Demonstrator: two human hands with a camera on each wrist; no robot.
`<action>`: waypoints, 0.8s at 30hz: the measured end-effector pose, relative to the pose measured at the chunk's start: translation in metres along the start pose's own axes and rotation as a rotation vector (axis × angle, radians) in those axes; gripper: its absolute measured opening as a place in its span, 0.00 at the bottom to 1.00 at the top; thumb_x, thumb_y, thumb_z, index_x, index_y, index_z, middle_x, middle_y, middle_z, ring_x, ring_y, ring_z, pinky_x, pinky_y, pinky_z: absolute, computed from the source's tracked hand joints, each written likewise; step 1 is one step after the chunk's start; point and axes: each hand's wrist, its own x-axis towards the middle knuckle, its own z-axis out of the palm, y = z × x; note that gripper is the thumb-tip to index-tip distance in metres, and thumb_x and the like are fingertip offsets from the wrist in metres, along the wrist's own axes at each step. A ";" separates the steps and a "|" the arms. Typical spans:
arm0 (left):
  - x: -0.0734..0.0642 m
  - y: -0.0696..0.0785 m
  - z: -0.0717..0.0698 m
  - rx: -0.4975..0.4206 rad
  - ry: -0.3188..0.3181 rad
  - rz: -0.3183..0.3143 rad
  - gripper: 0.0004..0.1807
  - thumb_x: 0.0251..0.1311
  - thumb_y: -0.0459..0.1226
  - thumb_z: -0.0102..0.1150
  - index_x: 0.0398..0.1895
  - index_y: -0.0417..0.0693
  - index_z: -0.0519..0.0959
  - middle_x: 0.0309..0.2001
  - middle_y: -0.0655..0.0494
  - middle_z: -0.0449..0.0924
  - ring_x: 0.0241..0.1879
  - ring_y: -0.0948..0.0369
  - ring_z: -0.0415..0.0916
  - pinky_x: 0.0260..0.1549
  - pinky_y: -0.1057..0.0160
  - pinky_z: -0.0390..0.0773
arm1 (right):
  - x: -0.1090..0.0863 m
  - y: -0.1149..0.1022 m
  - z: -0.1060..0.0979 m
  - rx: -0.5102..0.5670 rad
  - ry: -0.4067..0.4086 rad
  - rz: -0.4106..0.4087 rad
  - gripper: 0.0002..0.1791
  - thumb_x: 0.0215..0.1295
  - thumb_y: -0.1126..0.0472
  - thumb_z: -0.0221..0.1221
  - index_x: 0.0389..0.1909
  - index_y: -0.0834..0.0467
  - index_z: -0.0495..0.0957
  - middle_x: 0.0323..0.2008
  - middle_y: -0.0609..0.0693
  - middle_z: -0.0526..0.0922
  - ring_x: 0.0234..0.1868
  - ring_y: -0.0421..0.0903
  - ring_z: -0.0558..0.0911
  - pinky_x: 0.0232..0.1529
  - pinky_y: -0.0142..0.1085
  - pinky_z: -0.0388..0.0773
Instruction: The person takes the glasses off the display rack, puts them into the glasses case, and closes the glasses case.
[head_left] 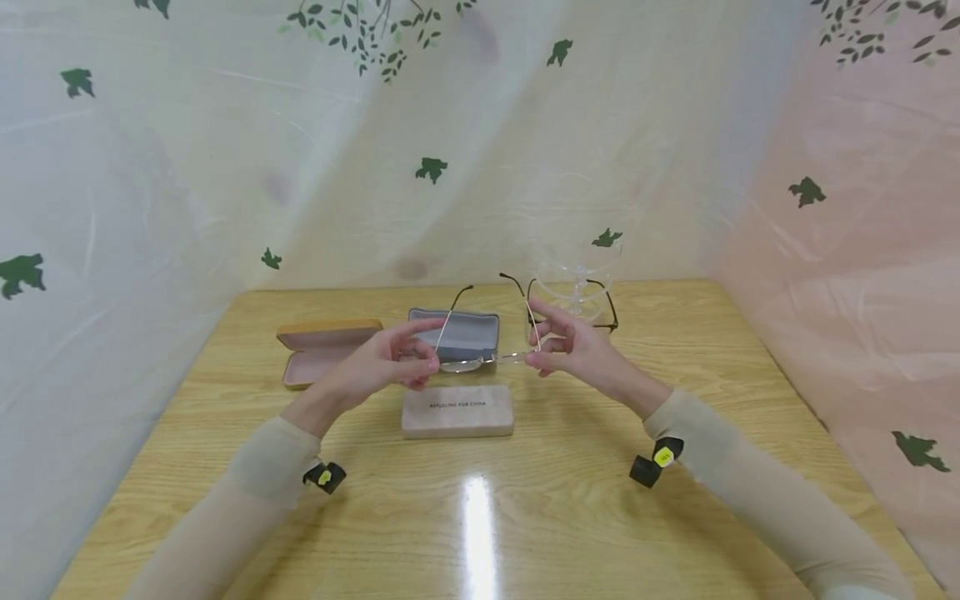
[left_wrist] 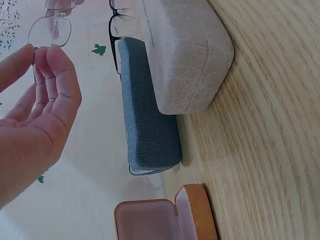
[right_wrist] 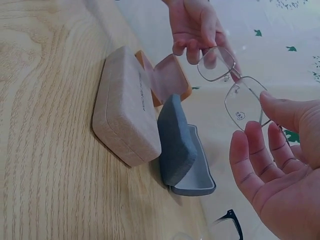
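Note:
Thin metal-framed glasses (right_wrist: 243, 101) are held up in the air between both hands, temples unfolded and pointing away toward the back wall. My left hand (head_left: 387, 354) pinches them at the left hinge. The right hand (head_left: 573, 346) pinches the opposite hinge, thumb and fingertips at the lens edge. Below them lies a closed pale pink glasses case (head_left: 457, 412) with printed lettering. Behind the glasses a blue-grey case (right_wrist: 175, 145) stands open. To the left, an orange case (head_left: 330, 335) with a pink lining is also open.
Black-framed glasses (head_left: 617, 323) rest at the back right, by a clear display stand (head_left: 576, 287). The wooden table (head_left: 570, 517) ends at a fabric backdrop (head_left: 487, 225) with leaf prints, which also encloses both sides.

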 end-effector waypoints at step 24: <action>-0.003 -0.002 0.003 0.061 -0.067 -0.030 0.23 0.72 0.38 0.60 0.67 0.42 0.76 0.35 0.47 0.77 0.35 0.57 0.76 0.46 0.53 0.83 | 0.001 0.004 0.002 -0.039 0.029 -0.025 0.46 0.64 0.65 0.69 0.79 0.55 0.56 0.47 0.63 0.73 0.42 0.50 0.83 0.40 0.43 0.85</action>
